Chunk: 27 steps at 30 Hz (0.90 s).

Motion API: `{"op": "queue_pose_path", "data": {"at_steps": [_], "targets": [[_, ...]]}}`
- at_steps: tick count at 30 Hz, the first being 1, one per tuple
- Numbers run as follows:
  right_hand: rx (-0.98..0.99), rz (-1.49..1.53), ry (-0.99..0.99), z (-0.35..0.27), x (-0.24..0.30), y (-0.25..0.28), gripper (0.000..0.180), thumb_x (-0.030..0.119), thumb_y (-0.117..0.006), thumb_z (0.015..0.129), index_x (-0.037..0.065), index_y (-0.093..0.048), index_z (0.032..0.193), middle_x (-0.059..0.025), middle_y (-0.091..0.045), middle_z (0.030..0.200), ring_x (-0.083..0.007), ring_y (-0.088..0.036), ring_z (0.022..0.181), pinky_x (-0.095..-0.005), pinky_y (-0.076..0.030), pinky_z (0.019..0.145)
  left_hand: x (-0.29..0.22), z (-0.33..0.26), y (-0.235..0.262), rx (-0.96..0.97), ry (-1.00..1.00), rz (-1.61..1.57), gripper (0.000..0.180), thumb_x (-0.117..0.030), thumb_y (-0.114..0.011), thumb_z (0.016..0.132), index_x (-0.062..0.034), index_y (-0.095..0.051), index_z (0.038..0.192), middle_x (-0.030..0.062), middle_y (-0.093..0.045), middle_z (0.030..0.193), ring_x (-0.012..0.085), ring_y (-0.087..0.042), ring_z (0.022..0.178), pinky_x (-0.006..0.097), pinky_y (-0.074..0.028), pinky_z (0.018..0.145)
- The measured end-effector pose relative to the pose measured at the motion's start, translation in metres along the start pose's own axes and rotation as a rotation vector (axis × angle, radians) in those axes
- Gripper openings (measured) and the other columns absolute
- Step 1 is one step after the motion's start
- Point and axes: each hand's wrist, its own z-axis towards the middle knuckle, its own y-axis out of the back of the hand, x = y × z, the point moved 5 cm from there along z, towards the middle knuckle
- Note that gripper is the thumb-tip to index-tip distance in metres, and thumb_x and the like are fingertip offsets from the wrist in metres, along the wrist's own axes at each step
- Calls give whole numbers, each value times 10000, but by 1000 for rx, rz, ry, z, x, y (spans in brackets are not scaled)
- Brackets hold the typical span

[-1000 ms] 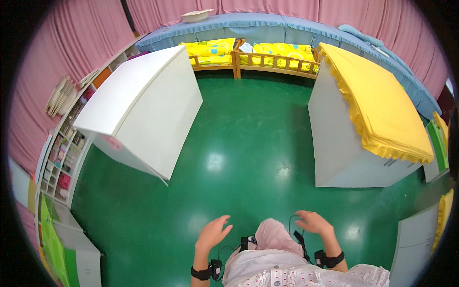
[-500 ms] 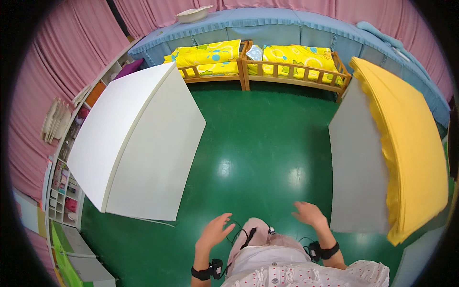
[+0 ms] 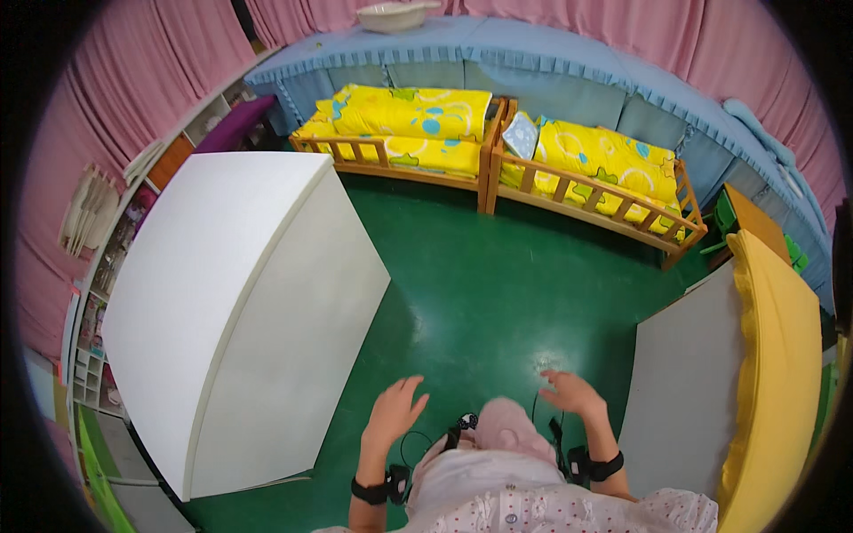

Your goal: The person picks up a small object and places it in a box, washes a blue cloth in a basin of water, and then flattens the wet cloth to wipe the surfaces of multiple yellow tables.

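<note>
My left hand (image 3: 396, 412) is held out over the green floor with its fingers apart and nothing in them. Closest to it stands a large white cabinet (image 3: 213, 258), whose pale side panel faces me. My right hand (image 3: 574, 395) also hangs in the air, empty, fingers loosely spread. To its right is a grey unit (image 3: 680, 373) draped with a yellow cloth (image 3: 777, 382). Neither hand touches anything. Each wrist wears a black band with a small device on it, and thin black cables run near my legs.
Ahead, two small wooden beds (image 3: 582, 213) with yellow patterned quilts (image 3: 426, 115) stand end to end. Behind them runs a long blue-draped surface (image 3: 533, 40) bearing a white basin (image 3: 393, 16). Shelving (image 3: 89, 373) lines the left; a wooden table (image 3: 755, 222) with green chairs shows at right.
My view has moved forward between the cabinets, and the beds look nearer. The table and green chairs have come into sight at right. Both hands stay raised and empty.
</note>
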Motion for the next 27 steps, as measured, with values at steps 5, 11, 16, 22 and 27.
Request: {"op": "queue_pose_path", "data": {"at_steps": [5,11,16,22,27], "targets": [[46,7,-251,131,-48,62,438,277,-577,782,21,-517,1132,-224,-598,990,-344,-572,946,-399,-467,777,23,175,31,46,-11,-146,334,-192,-561,835,-54,-489,1130,136,-560,1053,264,-570,903,342,-457,774],[49,-74,-311,332,-38,138,469,324,-564,785,13,-507,1133,-214,-587,1019,-364,-553,956,-406,-450,808,86,352,85,-15,36,-190,352,-195,-551,836,-32,-479,1139,149,-518,1113,308,-535,954,364,-440,803],[218,-360,40,555,50,143,427,303,-553,810,36,-500,1139,-177,-570,1072,-354,-521,998,-411,-427,841,132,460,175,-313,160,-329,399,-135,-576,816,-39,-446,1181,156,-515,1119,276,-540,963,353,-433,820],[381,-178,474,770,230,143,417,283,-522,835,44,-460,1171,-178,-539,1118,-349,-529,982,-405,-430,836,263,590,214,-453,395,-553,530,-146,-570,825,-72,-325,1289,144,-485,1179,261,-518,1011,362,-431,809],[434,-383,325,910,246,143,431,275,-549,815,27,-469,1158,-188,-577,1027,-344,-548,948,-391,-443,806,323,705,297,-558,325,-428,520,-133,-562,829,-60,-328,1287,140,-458,1225,250,-501,1042,358,-418,832]]}}
